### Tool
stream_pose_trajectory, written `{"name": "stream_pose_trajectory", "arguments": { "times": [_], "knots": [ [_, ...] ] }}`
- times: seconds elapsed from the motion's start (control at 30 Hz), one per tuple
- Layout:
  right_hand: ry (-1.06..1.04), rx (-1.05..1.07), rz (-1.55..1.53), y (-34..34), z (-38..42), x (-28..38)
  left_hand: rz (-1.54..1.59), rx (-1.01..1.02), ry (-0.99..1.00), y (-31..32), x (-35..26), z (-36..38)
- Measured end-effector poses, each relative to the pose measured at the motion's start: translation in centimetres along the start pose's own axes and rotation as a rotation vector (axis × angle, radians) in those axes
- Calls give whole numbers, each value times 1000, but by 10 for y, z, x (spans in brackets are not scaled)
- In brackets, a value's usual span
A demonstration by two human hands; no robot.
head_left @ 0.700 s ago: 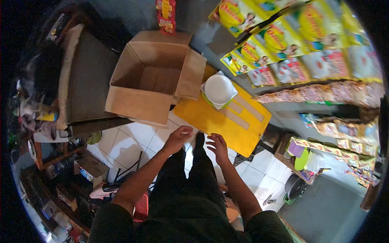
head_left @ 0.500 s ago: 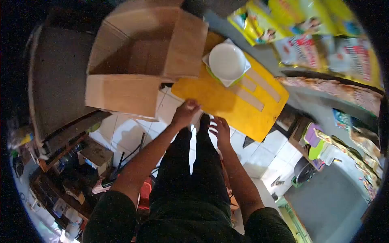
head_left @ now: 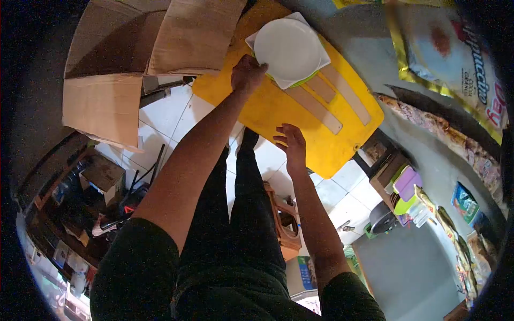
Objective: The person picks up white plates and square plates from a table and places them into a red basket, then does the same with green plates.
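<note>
A stack of white plates [head_left: 289, 51], with a green rim showing beneath, stands on a yellow board [head_left: 267, 109]. My left hand [head_left: 248, 74] is at the left edge of the stack, its thumb by the white rim; whether it grips the plates cannot be made out. Over the front edge of the board hangs my right hand [head_left: 292, 142], fingers apart and holding nothing. Flat brown strips [head_left: 316, 109] lie on the board to the right of the plates.
An open cardboard box [head_left: 104, 104] stands at the upper left. Packets [head_left: 455, 64] hang at the upper right. Purple and green plastic items [head_left: 408, 182] sit at the right. White floor tiles [head_left: 163, 115] show below the board.
My left hand has moved up to the plates. My right hand has reached the board's front edge. The view has shifted closer to the board, and the box sits farther left.
</note>
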State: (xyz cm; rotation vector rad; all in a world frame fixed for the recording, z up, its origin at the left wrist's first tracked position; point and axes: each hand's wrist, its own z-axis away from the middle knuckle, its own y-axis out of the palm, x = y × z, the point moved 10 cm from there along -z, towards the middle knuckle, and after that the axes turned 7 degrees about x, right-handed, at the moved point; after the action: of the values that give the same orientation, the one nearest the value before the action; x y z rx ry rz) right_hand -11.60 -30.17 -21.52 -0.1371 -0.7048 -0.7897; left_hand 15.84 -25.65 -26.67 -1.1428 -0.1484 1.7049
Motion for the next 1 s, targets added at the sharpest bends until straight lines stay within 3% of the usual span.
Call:
{"name": "stream_pose_trajectory", "arguments": {
  "times": [0.07,0.13,0.17,0.23,0.27,0.33,0.4,0.53,0.6,0.67,0.83,1.0],
  "knots": [
    [-11,12,14,-11,-9,9,-108,-79,81,-11,-5,-2],
    [-54,51,22,-18,-21,19,392,64,-85,-11,12,13],
    [-45,60,-13,-21,-31,18,396,59,-87,-15,14,20],
    [-51,58,-54,-23,-48,25,937,-13,-18,-19,30,28],
    [-57,52,-101,-23,-59,29,939,-21,-17,-24,42,34],
    [-13,17,-67,-23,-82,39,656,-16,69,-38,55,58],
    [-16,18,-34,-19,-102,51,906,-127,159,-44,77,96],
    [32,-62,27,-18,-131,63,1087,-126,-151,-33,136,176],
    [36,-17,34,-18,-149,57,1085,-77,-185,-29,152,207],
    [13,-105,-55,-21,-150,55,1068,-59,-179,-20,167,230],
    [-53,-40,-98,-15,-140,65,1161,-140,-244,-13,191,271],
    [-191,55,-196,-16,-125,79,1221,-176,-305,-25,181,293]
  ]
}}
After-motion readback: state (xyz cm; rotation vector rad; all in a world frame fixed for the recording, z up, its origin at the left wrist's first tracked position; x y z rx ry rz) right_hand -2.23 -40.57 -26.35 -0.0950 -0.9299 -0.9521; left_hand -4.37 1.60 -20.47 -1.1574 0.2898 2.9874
